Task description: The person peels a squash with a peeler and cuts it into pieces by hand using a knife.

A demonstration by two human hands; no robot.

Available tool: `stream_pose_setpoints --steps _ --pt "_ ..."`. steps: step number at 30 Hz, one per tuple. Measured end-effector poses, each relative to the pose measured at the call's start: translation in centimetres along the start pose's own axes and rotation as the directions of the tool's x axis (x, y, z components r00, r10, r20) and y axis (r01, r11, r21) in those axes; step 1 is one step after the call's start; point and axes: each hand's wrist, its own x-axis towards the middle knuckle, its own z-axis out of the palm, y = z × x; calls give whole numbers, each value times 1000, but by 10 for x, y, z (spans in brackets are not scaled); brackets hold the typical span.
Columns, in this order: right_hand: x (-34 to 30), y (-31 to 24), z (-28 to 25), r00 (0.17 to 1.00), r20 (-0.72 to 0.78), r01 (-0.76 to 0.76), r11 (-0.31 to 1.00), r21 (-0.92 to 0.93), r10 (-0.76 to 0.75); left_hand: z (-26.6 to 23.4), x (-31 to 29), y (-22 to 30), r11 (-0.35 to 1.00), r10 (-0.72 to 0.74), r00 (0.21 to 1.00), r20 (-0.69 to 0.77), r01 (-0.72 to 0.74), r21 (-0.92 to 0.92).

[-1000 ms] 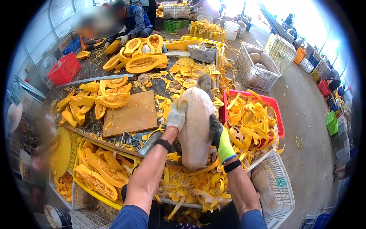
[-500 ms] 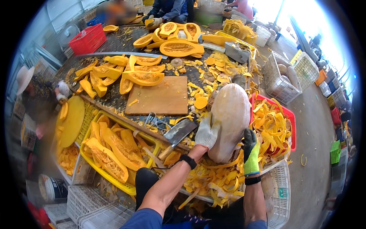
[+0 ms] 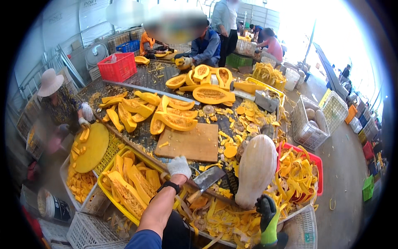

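Observation:
My left hand (image 3: 179, 167), in a white knit glove, is over the table's near edge by a wooden cutting board (image 3: 188, 142). Its fingers curl down, and whatever they grip is hidden beneath them. A cleaver (image 3: 208, 177) with a wooden handle lies just to its right. One large whole pale pumpkin (image 3: 257, 168) lies lengthwise at the table's right, free of both hands. Close to its near end is my right hand (image 3: 267, 209), in a black and yellow-green glove; its fingers are curled, with nothing visible in them.
Orange peelings fill a red basket (image 3: 318, 168) at right and lie heaped below the pumpkin. A yellow crate (image 3: 139, 159) holds pumpkin pieces at left. Cut pumpkin halves (image 3: 213, 95) cover the far table. A co-worker (image 3: 58, 97) sits at left; other people are across the table.
My left hand has let go of the pumpkin and moved left to the spot where a wire-like tool lay. My right hand has drawn back from the pumpkin's side. The view has tilted up.

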Motion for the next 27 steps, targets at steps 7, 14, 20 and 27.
stream_pose_setpoints --steps 7,14,20,27 --pt "-7 37 -56 994 -70 -80 995 57 84 33 7 -19 1000 14 998 56 -15 27" --pt "-18 51 -60 998 -58 -8 997 -70 4 44 17 -39 957 253 967 -16 -248 152" --pt "4 91 -86 981 -99 -177 975 -131 165 38 10 -47 972 234 972 4 -234 -34" --pt "-24 21 -31 994 17 -99 975 -198 105 34 18 -62 855 151 988 -14 -138 -499"
